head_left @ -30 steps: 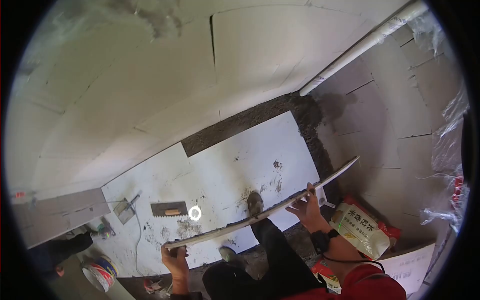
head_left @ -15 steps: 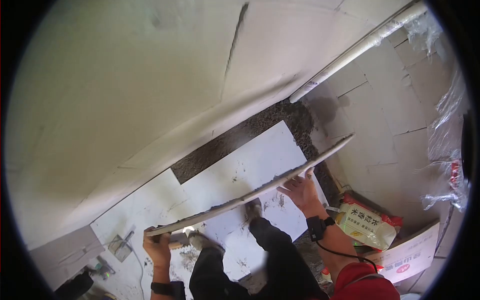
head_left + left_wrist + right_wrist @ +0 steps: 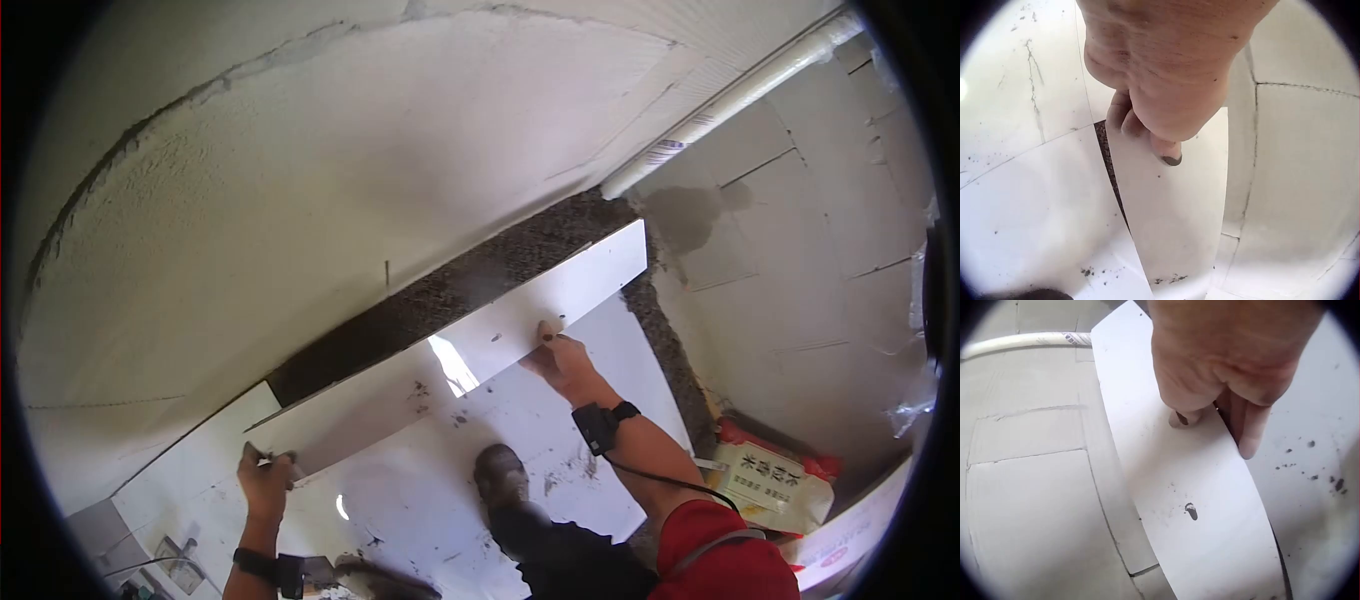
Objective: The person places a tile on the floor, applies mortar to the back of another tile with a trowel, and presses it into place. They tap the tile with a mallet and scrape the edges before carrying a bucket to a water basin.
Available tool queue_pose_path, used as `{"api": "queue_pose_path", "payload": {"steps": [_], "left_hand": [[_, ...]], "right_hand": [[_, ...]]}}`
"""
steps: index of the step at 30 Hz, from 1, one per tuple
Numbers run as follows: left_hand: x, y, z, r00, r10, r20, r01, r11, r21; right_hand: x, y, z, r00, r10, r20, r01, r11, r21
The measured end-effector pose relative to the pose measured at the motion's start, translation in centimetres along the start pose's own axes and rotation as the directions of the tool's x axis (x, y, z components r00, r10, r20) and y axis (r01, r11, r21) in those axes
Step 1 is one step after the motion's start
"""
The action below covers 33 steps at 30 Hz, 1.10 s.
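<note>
Both hands hold a long, narrow white tile (image 3: 520,310) over the strip of dark mortar (image 3: 445,288) along the wall's foot. My left hand (image 3: 265,482) grips its left end, and in the left wrist view the thumb (image 3: 1171,153) lies on the white face. Farther right, my right hand (image 3: 565,365) pinches the near long edge. The right wrist view shows that thumb (image 3: 1184,419) on the face, with the fingers (image 3: 1252,431) at the edge. Mortar specks dot the tile, which is tilted with its glossy face toward me. White floor tiles (image 3: 420,490) lie beneath.
A block wall (image 3: 280,200) rises along the far side. In the corner runs a wrapped white pipe (image 3: 725,110). A printed bag (image 3: 765,482) and a cardboard box (image 3: 850,535) stand at right. One shoe (image 3: 500,475) rests on the dirty tiles; a flat tool (image 3: 178,570) lies lower left.
The tile was seen nearly edge-on before; now its white face is turned up toward me. Both hands have brought it down and closer to the wall, over the mortar strip.
</note>
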<state>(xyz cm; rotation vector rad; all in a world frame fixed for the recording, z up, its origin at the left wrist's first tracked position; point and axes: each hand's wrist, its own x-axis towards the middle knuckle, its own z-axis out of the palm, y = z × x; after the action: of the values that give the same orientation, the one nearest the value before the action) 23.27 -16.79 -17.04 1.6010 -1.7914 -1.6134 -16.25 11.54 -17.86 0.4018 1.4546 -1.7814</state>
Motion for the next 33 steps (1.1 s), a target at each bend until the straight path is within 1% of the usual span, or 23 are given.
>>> {"api": "queue_pose_path", "payload": {"steps": [2,3,4,5,7,8,9,10,15,17,19,20,21,22,23,24,25,26,27,28,29,31,33], "left_hand": [[2.1,-0.7,0.7,0.999,-0.046,0.027,0.045,0.998,0.043],[2.9,-0.6,1.0,0.996,-0.066,0.058,0.068,0.997,-0.028],[3.5,-0.6,1.1,0.994,-0.078,0.081,0.079,0.997,-0.015],[4.1,-0.8,1.2,0.99,-0.089,0.106,0.09,0.996,-0.005],[4.9,-1.0,1.6,0.991,-0.079,0.111,0.081,0.997,-0.014],[5.1,-0.9,1.6,0.989,-0.1,0.112,0.101,0.995,-0.003],[5.4,-1.0,1.6,0.987,-0.101,0.122,0.101,0.995,0.004],[6.1,-1.1,1.5,0.986,-0.102,0.129,0.105,0.994,-0.017],[7.8,-2.3,1.7,0.974,-0.153,0.17,0.162,0.986,-0.045],[9.0,-3.7,1.9,0.968,-0.198,0.152,0.203,0.979,-0.015],[9.9,-4.1,2.3,0.971,-0.187,0.15,0.194,0.981,-0.03],[10.3,-4.0,2.6,0.972,-0.191,0.137,0.189,0.982,0.025],[10.5,-4.1,2.5,0.973,-0.199,0.115,0.191,0.978,0.081],[11.2,-5.3,3.0,0.98,-0.168,0.11,0.157,0.983,0.099],[12.0,-6.6,2.8,0.986,-0.147,0.08,0.137,0.983,0.12],[11.6,-4.7,3.5,0.977,-0.199,0.076,0.181,0.963,0.2],[11.7,-4.3,3.9,0.977,-0.204,0.065,0.179,0.944,0.276],[12.1,-5.2,3.4,0.976,-0.188,0.108,0.144,0.934,0.326],[11.6,-4.9,3.4,0.982,-0.15,0.118,0.121,0.968,0.219],[11.4,-4.7,3.6,0.983,-0.176,0.052,0.157,0.954,0.253],[11.1,-3.5,3.7,0.976,-0.218,0.017,0.202,0.928,0.312],[11.2,-4.3,3.1,0.976,-0.214,0.031,0.203,0.956,0.21],[11.3,-3.9,3.2,0.976,-0.217,-0.001,0.214,0.958,0.19]], "right_hand": [[3.5,1.4,-0.7,1.0,-0.005,0.008,0.005,1.0,0.006],[5.2,1.6,-1.1,1.0,-0.02,-0.014,0.02,1.0,-0.003],[6.8,1.9,-1.2,0.996,-0.011,-0.084,0.007,0.999,-0.051],[10.7,4.5,-5.8,0.846,-0.395,0.358,0.532,0.663,-0.526],[14.3,5.0,-6.5,0.767,-0.383,0.514,0.636,0.357,-0.684],[13.7,3.8,-4.3,0.751,-0.403,0.523,0.655,0.352,-0.669],[11.3,2.2,-0.6,0.944,-0.299,0.141,0.328,0.799,-0.504],[10.1,1.2,1.8,0.986,0.03,-0.164,-0.047,0.994,-0.097],[11.3,1.3,2.5,0.986,0.051,-0.16,-0.072,0.989,-0.13],[11.9,1.4,2.7,0.987,0.022,-0.157,-0.046,0.987,-0.153],[12.2,1.7,3.1,0.984,0.01,-0.176,-0.033,0.991,-0.129],[12.2,2.0,3.3,0.982,0.003,-0.187,-0.023,0.994,-0.11],[15.9,4.1,-0.5,0.983,0.014,-0.181,-0.036,0.993,-0.116],[19.4,6.9,-3.7,0.967,-0.242,-0.083,0.167,0.844,-0.51],[23.6,9.7,-5.4,0.9,-0.412,0.139,0.356,0.515,-0.78],[18.9,5.0,-2.0,0.923,-0.223,0.315,0.213,-0.387,-0.897],[19.0,5.2,-2.9,0.872,-0.271,0.408,0.297,-0.369,-0.881],[19.4,5.0,-3.3,0.901,-0.239,0.362,0.279,-0.318,-0.906],[26.7,9.5,-9.0,0.86,-0.388,0.33,0.385,0.071,-0.92],[23.9,7.8,-6.6,0.991,-0.129,0.019,0.11,0.751,-0.651],[19.0,5.2,-2.4,0.998,-0.057,-0.039,0.046,0.969,-0.242],[16.4,3.7,0.5,0.986,0.078,-0.145,-0.098,0.986,-0.136],[16.2,3.2,0.8,0.989,0.064,-0.136,-0.088,0.98,-0.18]]}}
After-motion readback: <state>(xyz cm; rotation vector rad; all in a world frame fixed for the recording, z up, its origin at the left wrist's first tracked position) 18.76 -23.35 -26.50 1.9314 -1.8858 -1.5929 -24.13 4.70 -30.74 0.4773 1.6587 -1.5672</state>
